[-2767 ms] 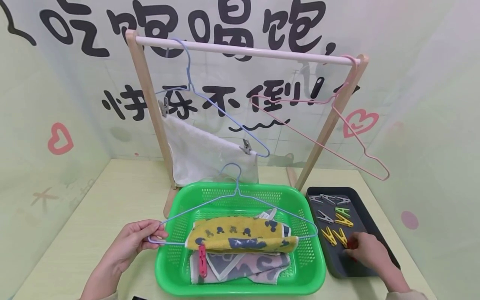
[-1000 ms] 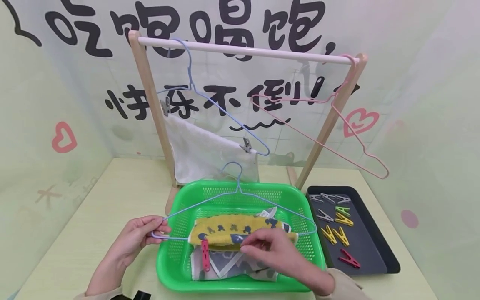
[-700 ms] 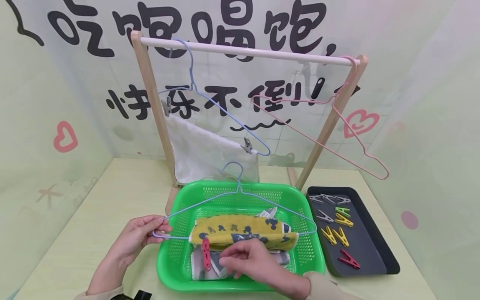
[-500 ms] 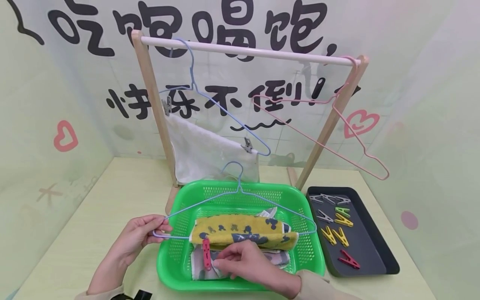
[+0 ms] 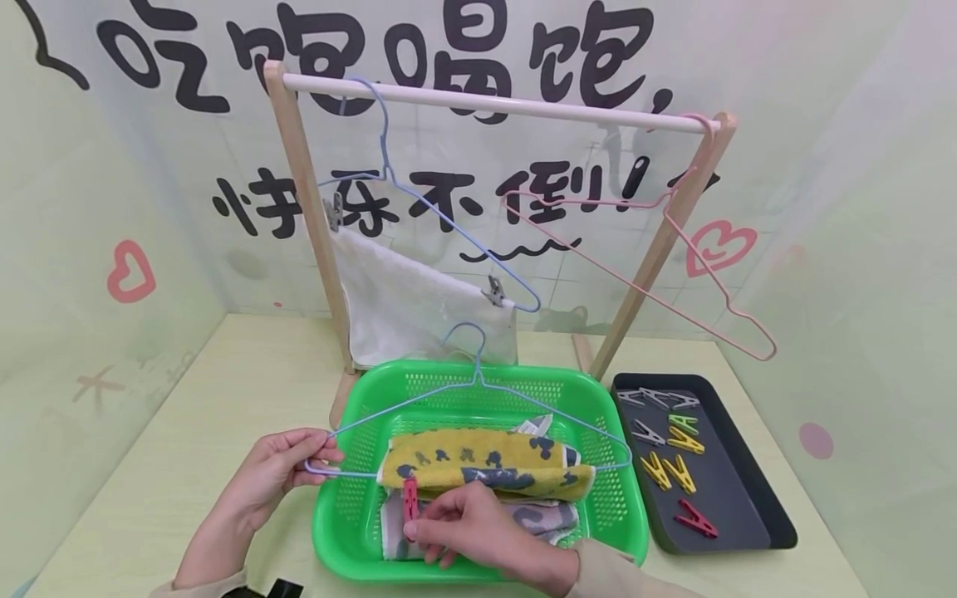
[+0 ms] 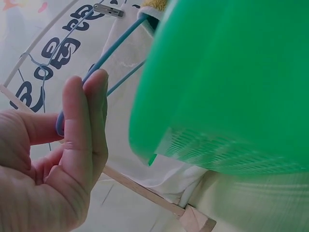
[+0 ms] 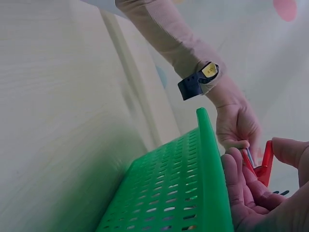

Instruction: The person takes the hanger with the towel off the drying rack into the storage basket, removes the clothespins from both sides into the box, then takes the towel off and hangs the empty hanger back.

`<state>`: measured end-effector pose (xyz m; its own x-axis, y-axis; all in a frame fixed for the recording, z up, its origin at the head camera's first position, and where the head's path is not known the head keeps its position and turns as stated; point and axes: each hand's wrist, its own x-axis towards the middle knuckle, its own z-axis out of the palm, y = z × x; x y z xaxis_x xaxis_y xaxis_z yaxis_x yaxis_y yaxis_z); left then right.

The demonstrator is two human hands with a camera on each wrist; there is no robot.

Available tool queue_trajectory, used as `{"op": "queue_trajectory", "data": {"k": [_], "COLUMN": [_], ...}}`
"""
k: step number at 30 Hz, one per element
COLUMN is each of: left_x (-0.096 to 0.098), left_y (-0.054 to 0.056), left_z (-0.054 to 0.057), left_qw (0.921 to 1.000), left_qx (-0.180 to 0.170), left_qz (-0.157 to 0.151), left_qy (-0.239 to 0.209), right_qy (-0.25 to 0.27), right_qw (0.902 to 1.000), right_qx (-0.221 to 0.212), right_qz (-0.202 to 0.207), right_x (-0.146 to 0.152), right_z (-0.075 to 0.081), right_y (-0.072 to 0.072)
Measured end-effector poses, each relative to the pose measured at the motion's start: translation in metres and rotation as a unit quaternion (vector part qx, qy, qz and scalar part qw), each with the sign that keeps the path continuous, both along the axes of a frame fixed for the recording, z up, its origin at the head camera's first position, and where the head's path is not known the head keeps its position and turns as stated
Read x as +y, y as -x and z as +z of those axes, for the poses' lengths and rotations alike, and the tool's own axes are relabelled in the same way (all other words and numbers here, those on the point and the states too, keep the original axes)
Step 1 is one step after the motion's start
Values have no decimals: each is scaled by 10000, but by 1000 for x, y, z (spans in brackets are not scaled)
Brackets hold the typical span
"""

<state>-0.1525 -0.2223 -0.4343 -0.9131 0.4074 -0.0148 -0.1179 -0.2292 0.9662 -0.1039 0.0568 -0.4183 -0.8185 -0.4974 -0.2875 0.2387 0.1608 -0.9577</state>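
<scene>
My left hand [image 5: 272, 469] pinches the left corner of a blue wire hanger [image 5: 479, 375] above a green basket [image 5: 329, 531]. Over the hanger's bottom bar lies a folded yellow towel [image 5: 463, 448] with dark figures. A red clothespin [image 5: 410, 496] is clipped near the towel's left end and hangs down. My right hand [image 5: 474, 527] is at this clothespin's lower end; in the right wrist view, the thumb and fingers pinch the two legs of the red clothespin [image 7: 266, 166]. The left wrist view has the hanger wire [image 6: 116, 44] between thumb and fingers.
A grey-pink cloth [image 5: 538, 517] lies in the basket. Behind stands a wooden rack with a white bar [image 5: 486, 101], a blue hanger with a clipped white towel [image 5: 426, 299], and a bare pink hanger [image 5: 598, 249]. A dark tray [image 5: 736, 490] at right holds several clothespins.
My right hand has left the tray, where a red clothespin now lies, and come leftward across the basket to the clothespin on the towel. My left hand keeps holding the hanger.
</scene>
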Motion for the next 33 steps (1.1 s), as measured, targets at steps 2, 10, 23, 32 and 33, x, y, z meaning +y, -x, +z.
{"op": "queue_trajectory", "data": {"k": [2,10,23,32,33], "left_x": [0,0,-1,-1,-1], "left_y": [0,0,2,2,2], "left_z": [-1,0,-1,-2,-2], "left_qw": [10000,9998,9999,10000,10000], "left_qx": [-16,-91,-57,-9,-6], "left_qz": [-4,85,45,30,28], "left_qy": [-5,161,77,-14,-17], "right_qy": [54,41,-472,-622,-678], "right_qw": [9999,9984,9987,9774,9744], "right_qx": [-128,-419,213,2018,2141], "right_qz": [-80,-384,29,136,69], "right_x": [0,2,27,55,61], "right_z": [1,4,12,31,33], "right_y": [-1,-3,-4,2,3]}}
